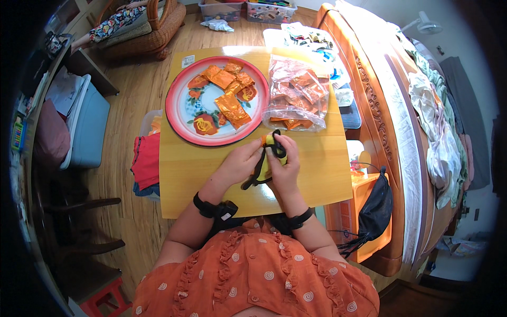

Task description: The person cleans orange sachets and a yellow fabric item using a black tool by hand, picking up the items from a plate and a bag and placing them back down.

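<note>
My left hand (241, 161) and my right hand (286, 161) meet near the middle of a yellow wooden table (190, 182). Between them they hold a small yellow fabric item with black edging (261, 168); fingers cover part of it, and its exact kind cannot be told. A bit of orange shows at its top. Beyond my left hand lies a red-rimmed, flower-patterned round tray (178, 132) bearing several orange foil packets (233, 109). Just past my right hand is a clear plastic bag (297, 91) with more orange packets inside.
A carved wooden bed (372, 103) stands along the right, with an orange bin (348, 214) and a black drawstring bag (376, 206) near it. Red cloth (146, 160) hangs by the table's left edge. A person's legs (115, 20) rest on a wicker chair (166, 33) at upper left.
</note>
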The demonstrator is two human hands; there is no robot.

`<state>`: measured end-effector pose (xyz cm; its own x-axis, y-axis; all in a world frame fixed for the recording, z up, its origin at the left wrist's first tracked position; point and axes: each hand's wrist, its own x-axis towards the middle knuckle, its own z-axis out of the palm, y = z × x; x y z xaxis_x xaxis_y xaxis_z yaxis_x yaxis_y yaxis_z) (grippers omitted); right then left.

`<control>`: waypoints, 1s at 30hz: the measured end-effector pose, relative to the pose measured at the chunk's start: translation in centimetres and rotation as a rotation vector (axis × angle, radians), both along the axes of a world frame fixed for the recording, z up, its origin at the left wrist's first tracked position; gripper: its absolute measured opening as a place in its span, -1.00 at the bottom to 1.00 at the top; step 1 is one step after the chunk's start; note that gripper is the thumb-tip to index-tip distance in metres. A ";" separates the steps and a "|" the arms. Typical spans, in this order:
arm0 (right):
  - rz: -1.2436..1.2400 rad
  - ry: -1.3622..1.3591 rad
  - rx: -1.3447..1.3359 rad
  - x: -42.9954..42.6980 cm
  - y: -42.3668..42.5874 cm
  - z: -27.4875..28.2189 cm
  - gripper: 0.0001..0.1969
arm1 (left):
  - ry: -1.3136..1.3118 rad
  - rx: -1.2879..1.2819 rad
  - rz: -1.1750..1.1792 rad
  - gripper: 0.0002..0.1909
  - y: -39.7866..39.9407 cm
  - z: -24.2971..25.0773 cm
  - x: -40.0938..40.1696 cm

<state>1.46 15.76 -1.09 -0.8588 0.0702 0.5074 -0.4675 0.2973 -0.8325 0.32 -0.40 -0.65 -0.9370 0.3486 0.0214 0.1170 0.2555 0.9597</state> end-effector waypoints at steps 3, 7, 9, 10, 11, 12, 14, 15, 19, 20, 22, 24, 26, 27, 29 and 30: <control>-0.055 -0.066 -0.057 -0.1 0.2 -0.2 -0.58 | -0.091 0.004 -0.034 -0.62 0.1 1.6 0.2; -0.024 -0.053 -0.027 0.0 0.2 -0.1 -0.58 | 0.016 0.087 0.002 -0.60 0.2 -0.2 0.2; 0.005 -0.016 0.025 0.2 0.0 0.1 -0.59 | -0.050 0.127 0.051 -0.59 0.1 -0.6 0.3; 0.018 -0.008 0.026 0.2 0.0 0.1 -0.58 | -0.050 0.127 0.051 -0.59 0.1 -0.7 0.2; 0.030 0.000 0.027 0.2 0.0 0.1 -0.58 | -0.018 0.172 0.042 -0.60 0.2 -0.8 0.1; 0.027 0.007 0.030 0.2 0.0 0.0 -0.59 | 0.014 0.217 0.032 -0.60 0.2 -0.7 0.0; 0.010 -0.012 -0.001 -0.1 0.2 -0.3 -0.58 | -0.046 0.224 0.026 -0.61 0.2 -0.3 0.1; -0.006 -0.030 -0.032 -0.2 0.2 -0.3 -0.57 | -0.107 0.231 0.020 -0.61 0.2 -0.1 0.1; -0.014 -0.128 -0.133 -0.2 0.2 -0.4 -0.57 | -0.094 0.269 0.040 -0.63 0.4 -0.4 0.1; -0.008 -0.107 -0.100 -0.2 0.1 -0.4 -0.56 | -0.133 0.311 0.025 -0.61 0.3 -0.4 0.0; 0.023 -0.055 -0.014 0.0 -0.2 -0.4 -0.54 | -0.171 0.351 0.013 -0.59 0.3 -0.7 -0.1; 0.074 -0.034 0.069 0.4 -0.6 -0.4 -0.51 | -0.061 0.384 0.089 -0.58 0.4 -1.6 -0.4; 0.123 -0.034 0.093 0.6 -0.8 -0.3 -0.50 | -0.058 0.439 0.105 -0.59 0.4 -1.8 -0.5; 0.171 -0.035 0.116 0.7 -0.9 -0.3 -0.49 | -0.054 0.495 0.121 -0.59 0.5 -1.7 -0.6; 0.180 -0.007 0.157 0.5 -0.7 -0.4 -0.47 | -0.049 0.523 0.140 -0.58 0.6 -1.4 -0.5; 0.198 0.018 0.176 0.5 -0.7 -0.1 -0.48 | -0.081 0.571 0.139 -0.57 0.5 -1.0 -0.5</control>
